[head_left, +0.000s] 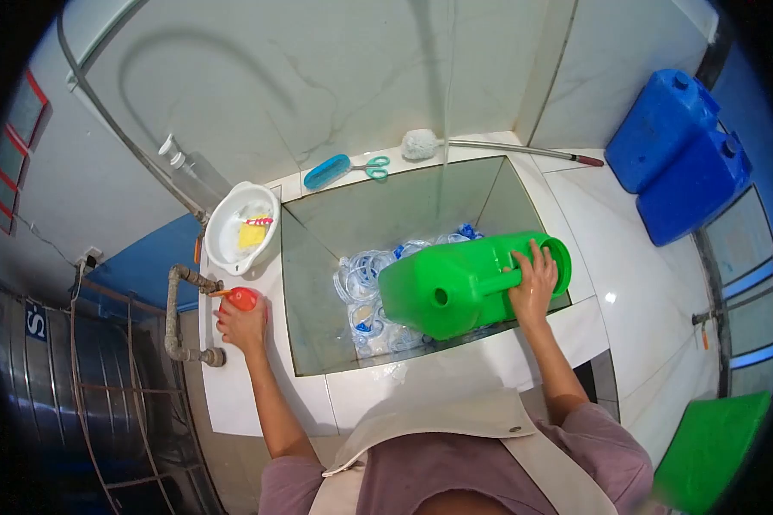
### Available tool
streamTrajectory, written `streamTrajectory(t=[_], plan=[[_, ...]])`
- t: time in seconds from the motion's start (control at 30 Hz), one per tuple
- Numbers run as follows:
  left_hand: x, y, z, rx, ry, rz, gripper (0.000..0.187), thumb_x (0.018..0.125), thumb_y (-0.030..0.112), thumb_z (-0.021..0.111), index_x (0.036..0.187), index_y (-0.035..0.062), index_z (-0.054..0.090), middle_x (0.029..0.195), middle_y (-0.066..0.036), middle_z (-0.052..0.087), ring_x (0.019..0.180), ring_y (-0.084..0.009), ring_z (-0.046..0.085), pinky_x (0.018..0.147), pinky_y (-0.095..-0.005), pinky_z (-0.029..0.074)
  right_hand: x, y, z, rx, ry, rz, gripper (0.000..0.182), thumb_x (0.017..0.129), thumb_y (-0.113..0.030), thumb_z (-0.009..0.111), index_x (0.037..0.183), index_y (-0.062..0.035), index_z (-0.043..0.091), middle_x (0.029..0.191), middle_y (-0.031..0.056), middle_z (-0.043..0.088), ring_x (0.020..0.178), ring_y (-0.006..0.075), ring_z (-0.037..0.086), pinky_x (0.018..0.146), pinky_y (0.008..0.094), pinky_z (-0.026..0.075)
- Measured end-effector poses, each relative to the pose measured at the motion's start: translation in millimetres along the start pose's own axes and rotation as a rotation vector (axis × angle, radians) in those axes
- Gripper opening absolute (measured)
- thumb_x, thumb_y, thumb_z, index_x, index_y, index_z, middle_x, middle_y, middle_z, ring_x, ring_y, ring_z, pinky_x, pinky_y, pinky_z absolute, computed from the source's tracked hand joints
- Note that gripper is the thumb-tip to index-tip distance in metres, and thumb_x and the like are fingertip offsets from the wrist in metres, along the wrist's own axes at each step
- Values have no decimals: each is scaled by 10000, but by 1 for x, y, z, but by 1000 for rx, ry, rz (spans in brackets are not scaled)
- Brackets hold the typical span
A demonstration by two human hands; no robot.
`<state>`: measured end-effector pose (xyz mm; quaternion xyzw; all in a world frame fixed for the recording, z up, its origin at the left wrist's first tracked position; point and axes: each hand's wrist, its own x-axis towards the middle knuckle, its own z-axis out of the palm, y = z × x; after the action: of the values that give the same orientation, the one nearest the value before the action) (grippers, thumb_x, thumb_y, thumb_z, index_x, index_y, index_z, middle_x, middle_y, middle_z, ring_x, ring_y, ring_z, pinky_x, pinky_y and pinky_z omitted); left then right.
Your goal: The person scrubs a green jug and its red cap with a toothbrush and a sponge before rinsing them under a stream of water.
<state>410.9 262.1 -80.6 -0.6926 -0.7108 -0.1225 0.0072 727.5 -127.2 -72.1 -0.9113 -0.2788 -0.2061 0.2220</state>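
Observation:
My left hand is closed round a red object, with an orange tip pointing left, on the white ledge beside the basin. My right hand grips the handle of a green jug, which lies on its side over the right part of the basin. The jug's wide round opening faces right, and a small hole shows on its near side. Under and left of the jug, clear plastic pieces with blue parts lie in the basin.
A white bowl holds a yellow sponge. Along the back ledge lie a blue brush, scissors and a long-handled white brush. Pipes stand left. Blue jugs and another green container are right.

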Motion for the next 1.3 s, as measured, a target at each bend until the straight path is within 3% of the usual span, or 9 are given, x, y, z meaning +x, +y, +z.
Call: streamTrajectory(t=[0.23,0.33,0.43,0.53,0.8,0.97,1.1,1.17,1.3], plan=[[-25,-35,-29,-93,-19,150,855,666,512,664,1349,127,323,1382,-230,300,1225,-427,320,964,-571,283,5,18,-59,15,-487,-112,520,698,-97,616,1211,-133,537,1398,213,294,1335,439,112,1076,565,107],[-40,-41,-54,37,43,290,898,630,462,710,1367,136,313,1380,-234,298,1217,-422,323,970,-560,282,38,25,-68,-182,-658,-320,478,720,-129,572,1196,-97,546,1315,239,408,1273,401,311,1050,487,254],[-52,-11,-88,-21,225,421,906,623,435,726,1369,129,312,1379,-243,295,1215,-426,323,971,-549,289,104,11,-53,342,-842,-110,381,757,-163,513,1109,-33,579,993,240,595,965,340,570,848,389,443],[-62,69,-109,-300,219,738,858,573,365,756,1295,100,377,1276,-231,397,1151,-422,394,951,-527,320,164,-26,-6,700,-753,-48,282,819,-119,465,995,60,593,757,162,632,593,222,621,594,342,495],[-117,307,-35,-577,-196,1087,914,577,466,718,1356,186,328,1317,-290,265,1172,-471,301,960,-560,279,249,-106,31,1023,-832,284,209,843,-84,459,938,52,585,716,95,591,576,157,579,542,275,497],[-127,358,-15,-714,-586,912,901,630,547,667,1369,206,278,1268,-290,296,1187,-451,292,971,-522,298,252,-105,33,599,-669,27,201,827,-63,444,794,60,600,680,108,605,567,175,595,541,292,509],[-111,377,41,-759,-641,878,889,670,653,569,1364,178,282,1274,-258,330,1171,-417,343,924,-546,340,256,-99,44,690,-752,-26,200,817,-57,447,773,61,602,660,110,610,561,183,612,537,290,518],[-115,350,-3,-1261,-1618,99,857,724,733,427,1352,163,303,1283,-199,388,1106,-394,429,871,-568,379,251,-102,42,879,-792,130,199,817,-46,436,793,59,603,659,113,611,554,188,621,538,279,524],[-111,339,-7,-1507,-1853,-114,844,756,758,330,1338,147,333,1288,-153,435,1081,-396,480,858,-603,383,248,-107,34,979,-813,214,195,818,-39,432,825,64,598,697,124,616,577,189,623,542,278,527]])
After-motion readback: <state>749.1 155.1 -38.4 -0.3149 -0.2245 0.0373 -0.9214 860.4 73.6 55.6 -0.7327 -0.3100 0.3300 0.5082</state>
